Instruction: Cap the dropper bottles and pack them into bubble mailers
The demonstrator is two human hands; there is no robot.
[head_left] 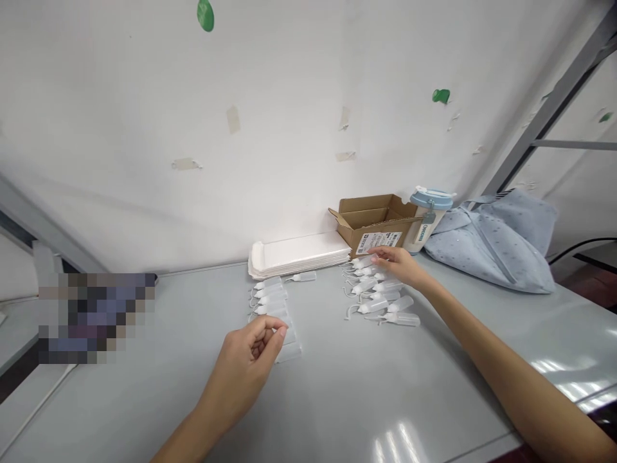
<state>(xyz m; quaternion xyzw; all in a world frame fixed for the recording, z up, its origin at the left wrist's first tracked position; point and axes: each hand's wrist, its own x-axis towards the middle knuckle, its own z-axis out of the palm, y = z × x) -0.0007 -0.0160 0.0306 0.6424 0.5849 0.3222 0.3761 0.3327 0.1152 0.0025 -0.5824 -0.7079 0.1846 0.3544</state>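
Observation:
My left hand (253,354) is closed, thumb and forefinger tips together, over the near part of the left row of translucent plastic dropper bottles (272,298). Whether anything is between those fingers is hidden. My right hand (398,263) pinches a dropper bottle (365,261) at the far end of the right-hand group, beside the cardboard box. The other dropper bottles (373,305) of that group lie in loose rows, their thin bent white tips mostly pointing left. One single dropper bottle (303,276) lies apart between the two groups, near the white stack.
A stack of flat white cartons (299,254) lies against the wall. Behind my right hand are an open cardboard box (371,222), a tumbler with a blue lid (429,218) and a light blue cloth bag (491,247). A blurred-out object (96,318) and white cable lie left.

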